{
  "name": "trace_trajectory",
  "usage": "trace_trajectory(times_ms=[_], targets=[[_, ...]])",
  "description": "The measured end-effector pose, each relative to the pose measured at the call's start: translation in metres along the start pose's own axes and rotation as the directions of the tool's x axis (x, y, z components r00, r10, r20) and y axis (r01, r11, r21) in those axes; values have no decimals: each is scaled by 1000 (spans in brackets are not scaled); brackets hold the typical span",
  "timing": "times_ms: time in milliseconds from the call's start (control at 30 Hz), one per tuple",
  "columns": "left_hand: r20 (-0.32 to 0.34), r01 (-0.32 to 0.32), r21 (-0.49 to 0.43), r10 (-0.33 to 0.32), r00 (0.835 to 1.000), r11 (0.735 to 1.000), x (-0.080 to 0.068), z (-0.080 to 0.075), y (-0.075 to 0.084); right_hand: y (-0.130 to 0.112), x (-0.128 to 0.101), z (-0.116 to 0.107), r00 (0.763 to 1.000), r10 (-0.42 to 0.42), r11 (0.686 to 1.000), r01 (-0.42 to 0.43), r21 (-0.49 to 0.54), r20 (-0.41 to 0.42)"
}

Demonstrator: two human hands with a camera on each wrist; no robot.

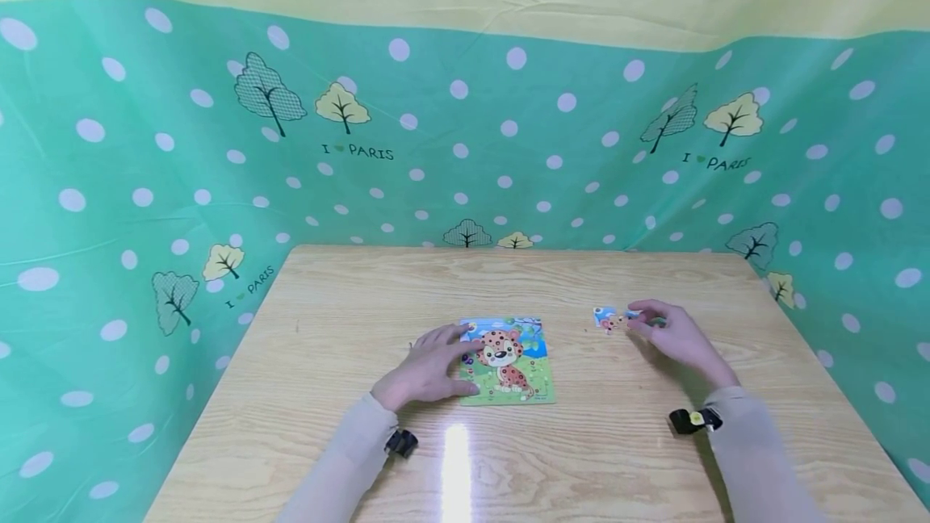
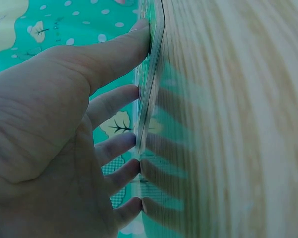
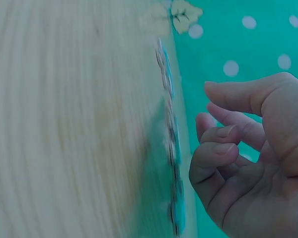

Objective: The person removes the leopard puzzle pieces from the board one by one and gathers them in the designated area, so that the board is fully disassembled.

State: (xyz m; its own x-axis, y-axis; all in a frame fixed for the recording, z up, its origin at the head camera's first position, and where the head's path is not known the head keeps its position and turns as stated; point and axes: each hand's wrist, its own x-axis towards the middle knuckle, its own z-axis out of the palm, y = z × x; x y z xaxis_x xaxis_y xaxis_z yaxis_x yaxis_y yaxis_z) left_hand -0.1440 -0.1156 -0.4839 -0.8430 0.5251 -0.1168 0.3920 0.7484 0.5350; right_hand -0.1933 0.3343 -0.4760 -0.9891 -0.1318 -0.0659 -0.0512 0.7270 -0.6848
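Pale sleeves (image 1: 756, 450) reach in on the near side of the leopard board (image 1: 508, 357), one to its left and one to its right, each with a black strap (image 1: 695, 420) at the wrist. Nearer than the board, a streak of glare (image 1: 456, 474) shines on the wooden tabletop (image 1: 349, 305), where the board lies flat, picture side up. At the board's left side is the left hand (image 1: 429, 370), its fingers spread: the thumb touches the near-left part, another finger reaches over the picture, and some fingertips meet the tabletop just beside the board. This hand covers part of the board's left edge. Off to the board's right, about level with its far edge, lie small puzzle pieces (image 1: 617, 325). The right hand (image 1: 672, 335) is just above them, thumb and forefinger apart, other fingers bent inward, pinching nothing, and it partly blocks the head camera's sight of them. Well beyond the board hangs a green dotted curtain (image 1: 436, 119) printed with trees.
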Motion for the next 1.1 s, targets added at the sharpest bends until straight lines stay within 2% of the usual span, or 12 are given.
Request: trace_trajectory(times_ms=[300, 667, 867, 1100], targets=[[0, -1, -3, 1, 1000, 1000, 1, 1, 0, -20, 4, 29, 997, -76, 997, 76, 13, 22], [0, -2, -6, 2, 1000, 1000, 0, 2, -2, -52, 4, 63, 985, -135, 990, 130, 53, 105], [-3, 0, -7, 0, 1000, 1000, 0, 2, -2, -79, 6, 84, 972, -171, 983, 158, 89, 161], [-1, 1, -7, -1, 1000, 1000, 1, 2, -2, -107, 7, 112, 946, -220, 973, 193, 128, 239]])
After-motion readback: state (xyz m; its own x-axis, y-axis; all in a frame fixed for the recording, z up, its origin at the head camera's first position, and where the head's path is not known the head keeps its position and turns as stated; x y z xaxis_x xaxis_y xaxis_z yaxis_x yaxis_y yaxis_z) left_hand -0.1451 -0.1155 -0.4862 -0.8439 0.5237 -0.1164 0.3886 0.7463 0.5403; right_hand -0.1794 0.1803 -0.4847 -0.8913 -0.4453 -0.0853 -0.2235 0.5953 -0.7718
